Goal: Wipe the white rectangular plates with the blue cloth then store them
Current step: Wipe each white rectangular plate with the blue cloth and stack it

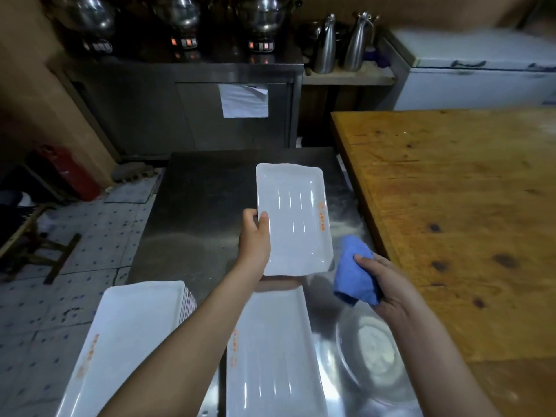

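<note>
Head view: my left hand (254,239) holds a white rectangular plate (296,218) by its left long edge, thumb over the rim and the other fingers hidden beneath, so that grip is closed on the plate. The plate is raised above the steel surface (192,206), face up and tilted a little, with orange lettering along its right edge. My right hand (383,284) is closed around the bunched blue cloth (353,275), thumb pressing on top; the cloth sits just beside the plate's near right corner, and I cannot tell whether it touches the rim.

Below my left forearm, on the near part of the steel surface, another white plate (270,356) lies flat, face up, with orange print near its left edge. To its left stands a stack of plates (129,335), its layered edges showing on the right side and orange print on the top plate. Just under my right wrist sits a shiny metal bowl (373,353), blurred, close to the flat plate.

A wooden surface (457,212) runs along the right, butted against the steel one. Farther back stand a steel cabinet (210,115) with a paper sheet (244,100) taped on its door, metal kettles (264,16) on top, two steel jugs (358,40) on a ledge, and a white chest freezer (481,82). A red cylinder (67,173) stands on the tiled floor (90,236) at left
</note>
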`<state>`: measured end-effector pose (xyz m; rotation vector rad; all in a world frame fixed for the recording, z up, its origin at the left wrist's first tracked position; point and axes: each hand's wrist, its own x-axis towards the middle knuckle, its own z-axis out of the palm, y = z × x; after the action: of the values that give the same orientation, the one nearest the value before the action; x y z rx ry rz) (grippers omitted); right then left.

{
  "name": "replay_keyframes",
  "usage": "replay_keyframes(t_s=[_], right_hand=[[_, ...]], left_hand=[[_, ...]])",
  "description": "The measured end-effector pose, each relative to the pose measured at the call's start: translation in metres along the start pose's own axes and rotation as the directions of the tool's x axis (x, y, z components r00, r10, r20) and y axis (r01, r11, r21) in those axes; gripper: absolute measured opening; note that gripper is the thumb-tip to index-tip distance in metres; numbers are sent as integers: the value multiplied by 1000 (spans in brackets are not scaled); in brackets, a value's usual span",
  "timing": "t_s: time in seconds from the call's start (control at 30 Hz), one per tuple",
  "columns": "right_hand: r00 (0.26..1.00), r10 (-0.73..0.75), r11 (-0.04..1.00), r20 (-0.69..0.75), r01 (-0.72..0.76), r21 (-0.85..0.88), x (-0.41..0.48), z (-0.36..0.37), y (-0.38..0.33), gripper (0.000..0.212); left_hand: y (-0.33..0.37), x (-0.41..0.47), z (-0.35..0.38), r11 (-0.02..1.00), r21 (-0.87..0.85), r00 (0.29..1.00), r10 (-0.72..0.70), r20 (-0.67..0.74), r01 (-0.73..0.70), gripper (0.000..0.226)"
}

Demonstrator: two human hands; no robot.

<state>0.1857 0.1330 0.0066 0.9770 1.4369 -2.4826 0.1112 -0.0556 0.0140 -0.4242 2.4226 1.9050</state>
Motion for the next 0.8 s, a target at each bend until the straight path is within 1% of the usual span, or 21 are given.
replay_keyframes(t_s=[0.1,0.17,0.27,0.4,0.5,0.57,0.63,0.7,0.8], right_hand=[[997,-72,997,-24,72,-3,-18,-18,-8,21],[990,-127,992,-54,127,2,-30,-31,-13,18],[980,-173,985,-103,172,-10,-46,-51,-16,10],[969,-209,978,-132,209,-10,-60,-75,-15,22],[960,-244,970,-139,238,-59,-66,-89,-14,23],[959,-256,966,-122,250,-63,-70,-95,-14,22],[961,-257,965,-98,250,-79,-75,-98,-15,24],[965,-258,958,-45,249,-144,-81,-94,-18,30],[955,-290,904,60,294,-312,-91,-73,-18,41]], left_hand=[[13,-34,13,993,24,993,111,40,-112,9],[20,-57,21,986,50,984,155,88,-160,8],[24,-84,34,969,71,963,225,152,-237,8],[21,-109,51,941,107,929,292,228,-322,6],[16,-124,63,934,135,925,294,240,-332,6],[14,-133,69,942,135,935,272,228,-307,6],[14,-140,72,964,109,955,218,200,-242,8],[16,-145,73,990,68,979,112,169,-125,14],[13,-153,71,995,-25,984,-89,154,94,38]])
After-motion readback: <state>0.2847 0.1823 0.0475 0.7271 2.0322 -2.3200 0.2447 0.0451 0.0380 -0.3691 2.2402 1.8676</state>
